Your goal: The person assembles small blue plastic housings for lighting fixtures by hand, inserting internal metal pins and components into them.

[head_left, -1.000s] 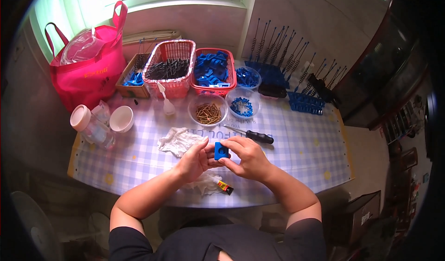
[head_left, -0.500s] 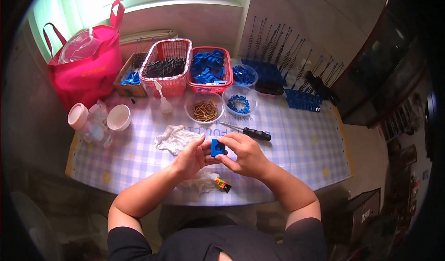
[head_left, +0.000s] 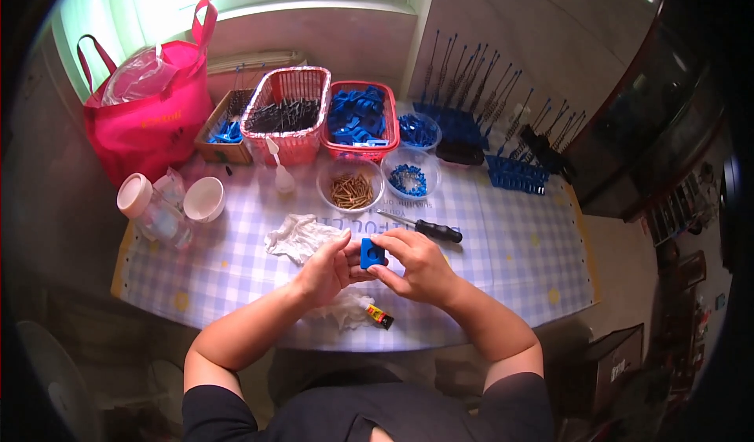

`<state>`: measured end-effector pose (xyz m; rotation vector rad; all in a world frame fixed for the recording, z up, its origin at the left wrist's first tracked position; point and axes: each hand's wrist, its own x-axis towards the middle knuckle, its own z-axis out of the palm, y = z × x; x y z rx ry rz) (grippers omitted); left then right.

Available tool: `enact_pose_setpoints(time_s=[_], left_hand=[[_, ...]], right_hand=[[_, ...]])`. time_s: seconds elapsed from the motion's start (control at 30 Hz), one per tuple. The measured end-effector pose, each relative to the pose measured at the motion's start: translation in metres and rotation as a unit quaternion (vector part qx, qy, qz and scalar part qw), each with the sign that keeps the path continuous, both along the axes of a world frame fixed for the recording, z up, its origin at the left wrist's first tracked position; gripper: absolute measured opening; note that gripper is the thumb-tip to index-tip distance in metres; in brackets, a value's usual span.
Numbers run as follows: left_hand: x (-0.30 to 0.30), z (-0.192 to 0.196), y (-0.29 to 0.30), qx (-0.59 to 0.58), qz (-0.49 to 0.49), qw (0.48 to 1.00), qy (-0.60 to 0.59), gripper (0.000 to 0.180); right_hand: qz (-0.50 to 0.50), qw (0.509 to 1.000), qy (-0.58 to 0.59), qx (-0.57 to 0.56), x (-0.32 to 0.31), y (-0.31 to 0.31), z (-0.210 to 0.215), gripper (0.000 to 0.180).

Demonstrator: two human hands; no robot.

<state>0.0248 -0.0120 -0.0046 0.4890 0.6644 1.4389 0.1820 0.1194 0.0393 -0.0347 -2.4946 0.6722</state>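
left hand (head_left: 326,267): holding the small blue plastic block (head_left: 371,253) from its left side
right hand (head_left: 420,263): fingers pinching the same block from the right
blue block: up over the checked bench (head_left: 510,238), between both hands
screwdriver (head_left: 424,227): lying just behind the hands
white cloth (head_left: 297,236): crumpled, near the left hand
small glue tube (head_left: 380,315): under the hands

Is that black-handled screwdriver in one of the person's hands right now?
No, the screwdriver lies on the checked tablecloth beyond the hands, which both hold a small blue part.

Pink tote bag (head_left: 149,116): table's far-left corner, faint lettering on front. Brown cardboard box (head_left: 222,124): beside it. Small yellow-red-black tube (head_left: 379,315): near edge.
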Motion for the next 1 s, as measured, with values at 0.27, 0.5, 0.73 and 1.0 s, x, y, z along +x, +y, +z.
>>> enact_pose_setpoints(time_s=[0.27, 0.5, 0.73, 1.0], left_hand=[[0.0005, 0.0017, -0.0018, -0.005, 0.001, 1.0, 0.007, 0.059], [0.0011, 0.0039, -0.0016, -0.015, 0.006, 1.0, 0.019, 0.062], [0.0014, 0.0041, -0.0009, -0.017, 0.009, 1.0, 0.014, 0.062], [0.001, 0.0021, -0.0025, -0.012, 0.007, 1.0, 0.008, 0.059]], right_hand=[[0.0, 1.0, -0.009, -0.005, 0.0001, -0.0014, 0.0006, 0.041], [-0.001, 1.0, -0.01, 0.0, -0.0003, -0.0015, 0.003, 0.041], [0.005, 1.0, -0.003, 0.008, -0.0008, 0.001, -0.0001, 0.041], [0.004, 1.0, -0.015, 0.0, -0.0006, -0.0007, -0.0001, 0.041]])
